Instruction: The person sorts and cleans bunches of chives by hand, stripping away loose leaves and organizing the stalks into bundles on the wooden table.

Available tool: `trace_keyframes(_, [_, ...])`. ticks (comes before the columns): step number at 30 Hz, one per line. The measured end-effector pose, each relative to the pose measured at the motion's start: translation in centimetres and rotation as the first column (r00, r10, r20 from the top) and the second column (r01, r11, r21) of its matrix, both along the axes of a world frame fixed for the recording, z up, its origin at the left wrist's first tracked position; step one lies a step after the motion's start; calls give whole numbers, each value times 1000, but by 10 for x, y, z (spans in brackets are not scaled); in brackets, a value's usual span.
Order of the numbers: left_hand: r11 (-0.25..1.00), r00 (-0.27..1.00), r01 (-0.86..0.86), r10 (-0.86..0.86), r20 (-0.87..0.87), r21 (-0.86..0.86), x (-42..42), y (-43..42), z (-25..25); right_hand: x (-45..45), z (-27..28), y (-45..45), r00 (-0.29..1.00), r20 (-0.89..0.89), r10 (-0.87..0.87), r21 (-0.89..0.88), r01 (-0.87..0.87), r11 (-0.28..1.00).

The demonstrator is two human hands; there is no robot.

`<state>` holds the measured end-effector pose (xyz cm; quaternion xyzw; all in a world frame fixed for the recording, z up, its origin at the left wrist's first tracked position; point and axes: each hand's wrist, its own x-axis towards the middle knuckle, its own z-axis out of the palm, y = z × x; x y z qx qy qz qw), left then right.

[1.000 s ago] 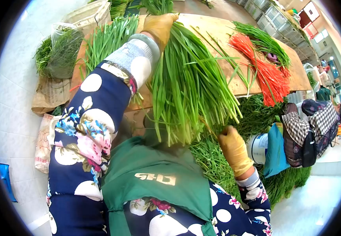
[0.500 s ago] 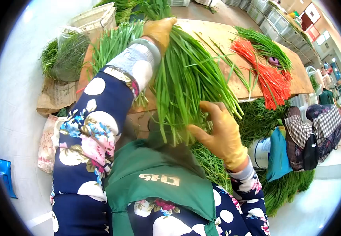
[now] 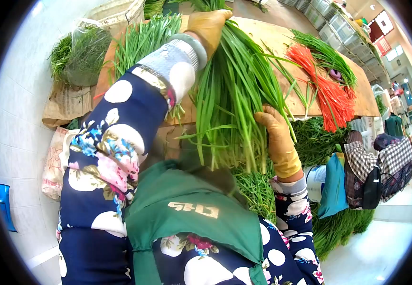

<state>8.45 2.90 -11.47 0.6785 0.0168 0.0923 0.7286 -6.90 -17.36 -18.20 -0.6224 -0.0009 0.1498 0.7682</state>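
Note:
In yellow rubber gloves, both of my hands are at a large bunch of long green chives [image 3: 237, 90]. My left hand [image 3: 208, 31] is wrapped round the bunch near the top, and the leaves fan down from it towards my green apron [image 3: 191, 204]. Lower down at the right side of the fan, my right hand [image 3: 275, 130] has its fingers curled in against the leaves, closed on a few of them. Its fingertips are partly hidden among the leaves. Another pile of chives [image 3: 144, 42] lies on the wooden table [image 3: 258, 35] left of my left forearm.
Red ties [image 3: 332, 99] and more chives [image 3: 327, 54] lie at the table's right. Beside its left edge stands a bag of greens [image 3: 85, 57]. Heaped greens [image 3: 317, 145], a white bucket [image 3: 315, 178] and a person in checked sleeves [image 3: 396, 159] are at the right.
My left hand has shifted slightly right and up with the bunch. The right hand has gone from spread fingers below the leaves to curled fingers at their right side.

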Motion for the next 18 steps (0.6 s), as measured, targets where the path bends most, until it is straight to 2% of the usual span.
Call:
trace_keyframes(3, [999, 999, -41, 42, 13, -19, 10, -1, -11, -3, 10, 12, 1000, 1, 15, -83, -15, 996])
trace_keyframes(4, [998, 998, -66, 66, 24, 7, 14, -2, -13, -7, 16, 17, 998, 53, 27, -229, -14, 973])
trace_keyframes(5, [995, 995, -91, 90, 34, 33, 18, -2, -15, -5, 6, 18, 993, 71, 91, -195, -76, 978])
trace_keyframes(6, [998, 995, -65, 63, 72, 19, 22, -1, -19, -6, 2, 17, 988, 109, 112, -212, -87, 973])
trace_keyframes(8, [998, 997, -69, 69, 39, 11, 30, -2, -22, -8, -1, 14, 981, 145, 132, -229, -97, 969])
trace_keyframes(10, [996, 996, -82, 81, 23, 34, 25, 1, -19, -13, 1, 8, 965, 196, 174, -407, -81, 910])
trace_keyframes(11, [996, 996, -84, 83, 23, 34, 22, 1, -18, -13, 2, 4, 965, 195, 176, -408, -83, 909])
trace_keyframes(13, [986, 990, -144, 144, 4, 90, 11, -2, -9, -14, 4, -2, 992, 76, 96, -335, -66, 940])
trace_keyframes(14, [986, 990, -139, 140, 4, 89, 11, -3, -9, -18, 3, 0, 990, 117, -73, -177, 93, 980])
trace_keyframes(16, [980, 1000, 15, -20, -24, -199, 12, 2, -11, -22, -1, 2, 982, -36, -184, 59, 186, 981])
trace_keyframes(17, [980, 1000, 14, -19, -24, -198, 15, 3, -13, -24, 4, 5, 972, -186, -141, 170, 173, 970])
trace_keyframes(18, [990, 1000, -15, 12, -24, -139, 20, 4, -15, -24, 2, 5, 980, -174, -98, 155, 126, 980])
